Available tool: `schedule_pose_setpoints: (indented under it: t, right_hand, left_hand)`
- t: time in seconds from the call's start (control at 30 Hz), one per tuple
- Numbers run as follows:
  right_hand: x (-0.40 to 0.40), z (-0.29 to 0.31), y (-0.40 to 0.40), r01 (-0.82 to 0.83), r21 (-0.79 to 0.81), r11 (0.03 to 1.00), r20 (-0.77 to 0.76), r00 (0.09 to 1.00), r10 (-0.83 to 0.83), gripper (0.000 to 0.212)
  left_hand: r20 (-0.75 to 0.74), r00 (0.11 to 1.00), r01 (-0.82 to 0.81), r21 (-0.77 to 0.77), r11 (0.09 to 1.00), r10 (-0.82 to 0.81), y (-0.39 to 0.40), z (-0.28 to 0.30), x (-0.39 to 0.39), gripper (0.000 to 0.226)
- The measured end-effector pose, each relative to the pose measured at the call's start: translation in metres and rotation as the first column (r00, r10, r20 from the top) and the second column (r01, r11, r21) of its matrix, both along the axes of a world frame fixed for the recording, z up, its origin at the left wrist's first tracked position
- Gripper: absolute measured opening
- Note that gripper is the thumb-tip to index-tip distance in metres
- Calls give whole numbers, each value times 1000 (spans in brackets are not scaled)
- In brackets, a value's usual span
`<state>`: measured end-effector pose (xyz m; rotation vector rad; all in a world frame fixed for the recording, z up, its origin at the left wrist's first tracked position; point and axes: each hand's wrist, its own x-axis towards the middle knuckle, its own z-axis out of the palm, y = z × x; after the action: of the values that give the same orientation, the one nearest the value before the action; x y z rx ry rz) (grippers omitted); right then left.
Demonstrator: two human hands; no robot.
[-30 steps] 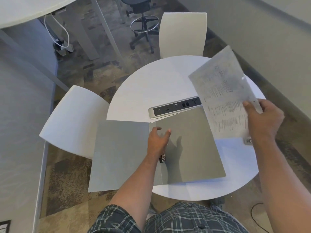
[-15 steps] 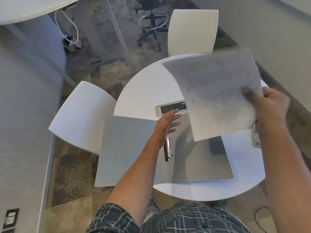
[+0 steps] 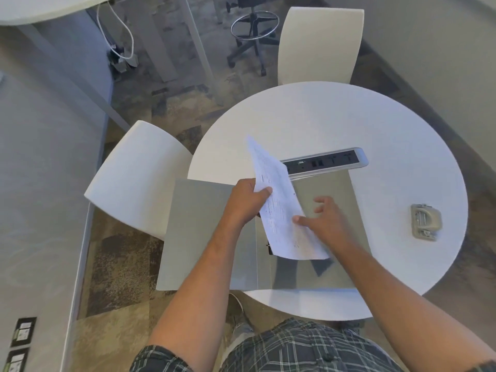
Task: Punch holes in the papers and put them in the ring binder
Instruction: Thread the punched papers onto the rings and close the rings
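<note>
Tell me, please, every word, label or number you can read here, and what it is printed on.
None can be quoted.
Paper, held by the left hand with the right hand touching it: printed lines, too blurred to read.
Power strip: no readable marking.
Hole punch: no legible brand.
Wall plates: too small.

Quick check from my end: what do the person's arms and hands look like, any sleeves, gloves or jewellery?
Both forearms are bare up to the frame's lower edge, with no sleeves showing. The left hand and right hand wear no gloves, and no watch, ring or bracelet is visible. Below them are plaid shorts in dark green and white.
</note>
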<state>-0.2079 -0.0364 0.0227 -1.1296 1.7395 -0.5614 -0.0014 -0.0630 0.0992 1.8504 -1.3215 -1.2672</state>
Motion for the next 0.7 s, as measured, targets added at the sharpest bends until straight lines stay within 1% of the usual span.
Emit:
schedule_pose_setpoints:
  t: [0.03,0.07,0.1,0.13,0.17,0.23,0.27,0.3,0.33,0.37,0.4,0.43,0.47,0.53,0.57,0.6,0.7]
  right_hand:
    - [8,5,2,-21,-79,997,27,999,24,67]
    - [14,9,2,-27,-140,990,116,992,44,59]
    - [20,16,1,-35,-159,987,239,968,73,49]
    - [24,23,1,-53,-156,986,360,927,106,39]
    - [27,31,1,-82,-155,985,427,893,142,33]
    - [28,39,0,-100,-178,979,499,849,177,30]
    - [26,39,-1,-91,-177,980,550,817,176,36]
    - [23,37,-3,-85,-157,984,613,773,165,46]
    - [18,34,-4,-80,-113,990,691,709,136,57]
    - [12,31,-5,-72,-73,995,753,650,102,63]
    - [5,29,-5,-65,-43,997,791,608,74,61]
    - [-2,25,-6,-53,-35,998,782,620,60,55]
    - [-8,21,-6,-42,-17,999,762,646,40,49]
    - [-18,10,-5,39,29,999,658,752,-48,41]
    - [-22,5,-4,70,52,996,611,787,-87,37]
    - [-25,0,-2,89,76,993,582,805,-117,35]
    - [-35,-18,6,76,151,986,521,841,-145,31]
  left_hand:
    - [96,995,41,-4,999,-41,1,6,-1,22]
    - [197,977,86,1,996,-84,1,11,-3,21]
    - [284,951,126,8,992,-123,2,18,-7,20]
    - [336,930,153,7,988,-146,3,24,-13,18]
    - [362,919,172,-4,985,-159,4,31,-20,16]
    - [374,914,190,-54,980,-157,6,38,-34,17]
    - [350,925,184,-74,980,-147,7,38,-40,22]
    - [303,943,170,-79,982,-139,8,38,-46,31]
    - [251,958,160,-65,985,-139,9,35,-50,41]
    - [216,965,163,-41,986,-151,10,32,-53,51]
    - [194,966,175,-18,984,-169,11,27,-54,57]
    - [160,971,182,0,983,-179,12,21,-55,60]
    - [111,977,181,9,983,-181,12,14,-56,58]
    - [-7,988,151,24,988,-151,13,-6,-53,40]
    - [-40,992,124,30,992,-123,13,-17,-51,32]
    - [-29,996,90,33,995,-89,13,-30,-48,26]
    - [101,993,-61,45,997,56,15,-68,-32,16]
